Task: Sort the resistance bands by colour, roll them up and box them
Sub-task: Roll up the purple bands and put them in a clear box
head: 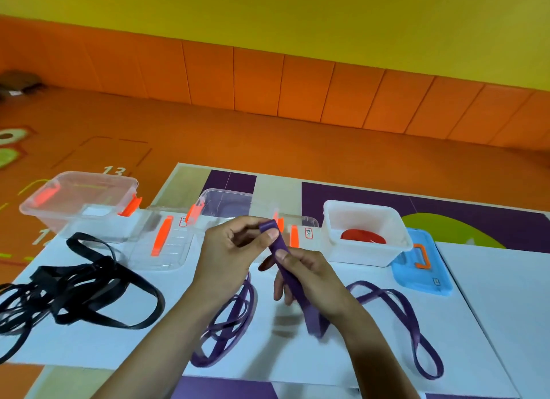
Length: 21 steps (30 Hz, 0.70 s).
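Three boxes stand along the far side of your worktop (491, 294). Farthest left of the white box (363, 256) are a clear box (74, 202) and a tangle of black bands (74, 291). Nearer to the white box are a clear lid (166, 250) and a second clear box (226, 204). Just left of the white box, your left hand (229, 250) pinches the top end of a purple band (315, 321), held above the worktop. Your right hand (315, 279) grips the band just below, thumb on top. Loose purple bands (229, 330) lie in front of the white box. Inside it sits what looks like a rolled red band (363, 238). A blue lid (422, 276) lies just right of it.
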Available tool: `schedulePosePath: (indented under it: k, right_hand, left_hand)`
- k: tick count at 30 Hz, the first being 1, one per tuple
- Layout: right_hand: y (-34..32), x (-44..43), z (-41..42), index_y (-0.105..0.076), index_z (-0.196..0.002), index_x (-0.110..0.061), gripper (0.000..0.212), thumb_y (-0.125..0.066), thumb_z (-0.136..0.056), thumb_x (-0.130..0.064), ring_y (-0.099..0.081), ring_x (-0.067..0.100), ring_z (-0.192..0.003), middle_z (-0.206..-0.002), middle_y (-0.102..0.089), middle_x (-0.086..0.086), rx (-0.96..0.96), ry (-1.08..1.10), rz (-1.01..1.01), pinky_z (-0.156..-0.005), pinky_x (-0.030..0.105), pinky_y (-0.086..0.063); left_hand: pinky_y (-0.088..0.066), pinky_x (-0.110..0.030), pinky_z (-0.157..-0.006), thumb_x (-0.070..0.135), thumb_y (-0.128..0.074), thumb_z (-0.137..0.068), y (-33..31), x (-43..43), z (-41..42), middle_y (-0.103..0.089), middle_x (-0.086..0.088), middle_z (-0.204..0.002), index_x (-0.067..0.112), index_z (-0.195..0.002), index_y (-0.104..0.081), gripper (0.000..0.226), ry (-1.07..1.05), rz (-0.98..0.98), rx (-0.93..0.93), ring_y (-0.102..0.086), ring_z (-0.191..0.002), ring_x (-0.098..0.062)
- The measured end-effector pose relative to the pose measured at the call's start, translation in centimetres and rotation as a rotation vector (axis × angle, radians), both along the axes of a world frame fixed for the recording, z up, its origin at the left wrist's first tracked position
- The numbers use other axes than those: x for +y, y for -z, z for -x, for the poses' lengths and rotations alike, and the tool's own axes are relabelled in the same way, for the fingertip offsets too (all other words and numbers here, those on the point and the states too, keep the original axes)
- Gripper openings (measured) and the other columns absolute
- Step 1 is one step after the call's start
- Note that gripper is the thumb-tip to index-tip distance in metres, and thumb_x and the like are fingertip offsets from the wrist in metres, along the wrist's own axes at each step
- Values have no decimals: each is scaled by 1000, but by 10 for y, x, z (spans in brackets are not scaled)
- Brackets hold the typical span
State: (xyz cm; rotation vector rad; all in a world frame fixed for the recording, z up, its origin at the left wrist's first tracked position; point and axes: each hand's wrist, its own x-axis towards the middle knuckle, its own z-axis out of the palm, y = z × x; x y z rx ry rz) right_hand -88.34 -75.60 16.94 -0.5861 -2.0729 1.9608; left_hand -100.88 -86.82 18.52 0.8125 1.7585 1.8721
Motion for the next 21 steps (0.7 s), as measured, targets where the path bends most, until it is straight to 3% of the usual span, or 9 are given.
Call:
schedulePosePath:
  k: [4, 6, 9, 11, 14, 17, 21]
  right_hand:
    - [1, -3, 1, -65, -94, -6, 28, -47, -107, -24, -55, 26, -53, -62, -50, 12, -13, -38, 165, -60, 28, -51]
    - [6, -8, 3, -64, -94, -7, 29, -48, -107, -27, -49, 23, -48, -62, -46, 10, -56, 22, 204, -51, 28, -43]
    - [2, -13, 6, -62, -102, -7, 30, -44, -106, -30, -42, 20, -47, -65, -48, 8, -134, 95, 218, -51, 30, -32]
    - [-5, -16, 8, -62, -102, -14, 33, -42, -104, -41, -38, 18, -49, -69, -47, 9, -144, 108, 281, -53, 31, -29]
    - [-13, -17, 9, -62, -90, -22, 43, -49, -98, -61, -32, 21, -57, -76, -40, 14, -102, 147, 177, -55, 32, -26]
    - [-12, -16, 8, -64, -86, -18, 42, -51, -99, -56, -29, 23, -58, -73, -37, 14, -95, 215, 78, -52, 30, -26]
    - [-3, -9, 5, -62, -103, -10, 30, -51, -105, -38, -31, 15, -53, -63, -39, 2, -94, 245, -28, -49, 24, -29]
  left_hand:
    - [-58, -27, -79, 4, -80, -82, -1, -1, 4, -78, -1, -84, 16, -90, -77, 15, -52, -37, 64, -73, -78, -15]
    - [-59, -29, -79, 5, -81, -81, 2, -2, 3, -77, 4, -85, 20, -89, -77, 17, -46, 5, 158, -72, -78, -15]
    - [-56, -36, -74, 9, -84, -79, 8, -2, 1, -72, 7, -91, 25, -91, -78, 21, -54, 56, 378, -67, -81, -20]
    - [-53, -32, -71, 6, -84, -78, 12, 1, 0, -67, 9, -92, 24, -94, -78, 25, -62, 39, 512, -65, -83, -18]
    - [-49, -22, -68, 6, -83, -80, 9, 3, -4, -59, 11, -89, 21, -92, -76, 20, -82, 43, 652, -62, -79, -11]
    - [-52, -28, -71, 3, -80, -82, 11, 4, -2, -60, 12, -91, 22, -95, -75, 24, -51, 77, 671, -63, -82, -13]
    - [-56, -24, -85, -13, -66, -82, 12, -3, 7, -70, 13, -106, 23, -109, -77, 45, 131, 91, 543, -69, -103, -14]
